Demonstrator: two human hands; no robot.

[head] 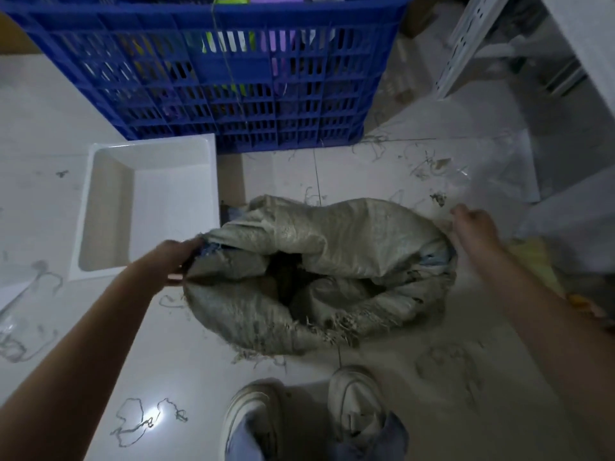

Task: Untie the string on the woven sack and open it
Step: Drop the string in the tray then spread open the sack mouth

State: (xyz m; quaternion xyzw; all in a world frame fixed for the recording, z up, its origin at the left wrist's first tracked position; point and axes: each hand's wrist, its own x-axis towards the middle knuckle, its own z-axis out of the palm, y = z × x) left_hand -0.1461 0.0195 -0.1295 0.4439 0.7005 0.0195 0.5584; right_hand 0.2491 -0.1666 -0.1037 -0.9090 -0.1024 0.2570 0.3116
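A grey woven sack (332,237) stands on the tiled floor in front of my feet. Its mouth gapes open with a dark hollow in the middle, and its frayed rim is rolled outward. My left hand (178,257) grips the sack's left rim, fingers closed on the fabric. My right hand (472,227) rests against the sack's right rim, and its fingers are partly hidden behind the fabric. No string is tied around the mouth. Loose string pieces (143,424) lie on the floor near my left forearm.
A blue slatted plastic crate (233,78) with mixed items stands behind the sack. A white rectangular tub (109,207) sits to the left. White metal shelving (472,44) stands at the top right. Frayed threads litter the floor (429,164). My two shoes (352,397) are just below the sack.
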